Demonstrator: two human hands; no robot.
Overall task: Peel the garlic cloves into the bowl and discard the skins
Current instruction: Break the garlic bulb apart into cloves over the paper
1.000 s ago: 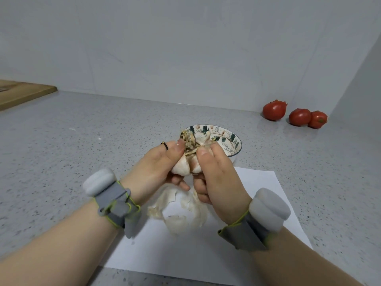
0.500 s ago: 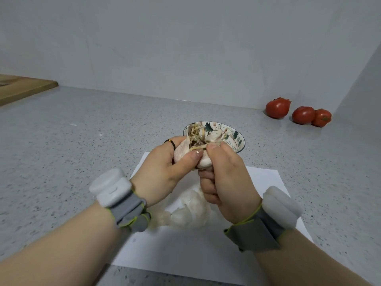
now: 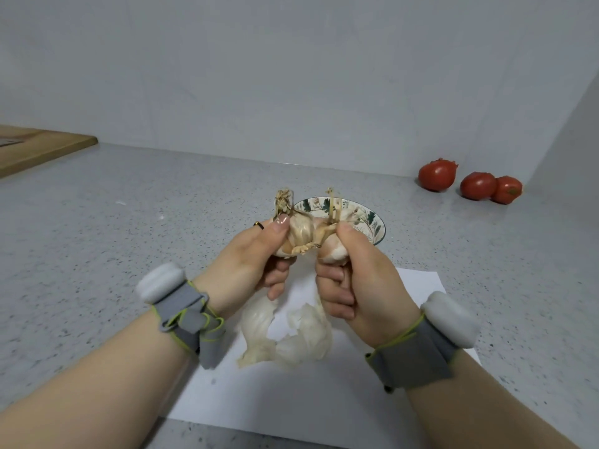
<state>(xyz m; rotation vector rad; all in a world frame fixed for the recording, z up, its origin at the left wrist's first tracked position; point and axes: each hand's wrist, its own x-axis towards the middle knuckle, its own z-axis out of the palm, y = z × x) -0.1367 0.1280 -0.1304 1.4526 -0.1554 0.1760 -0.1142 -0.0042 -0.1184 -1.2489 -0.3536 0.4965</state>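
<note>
A grey speckled stone desk [image 3: 97, 238] carries a white sheet of paper [image 3: 291, 400] at its near edge and a wooden board [image 3: 39, 150] at far left. Above the sheet, the left grip [image 3: 256, 264] and right grip [image 3: 363, 280] are each clamped round one half of a split white garlic bulb [image 3: 299, 231], with papery white skins [image 3: 291, 338] trailing down beneath them. Just behind the garlic stands a small floral ceramic bowl [image 3: 372, 218], and three red tomatoes [image 3: 437, 175] sit by the far right wall.

Speckled grey stone-look desk [image 3: 129, 238], matt white paper sheet [image 3: 291, 400], papery garlic skins [image 3: 285, 338], glossy patterned ceramic bowl [image 3: 376, 222].
</note>
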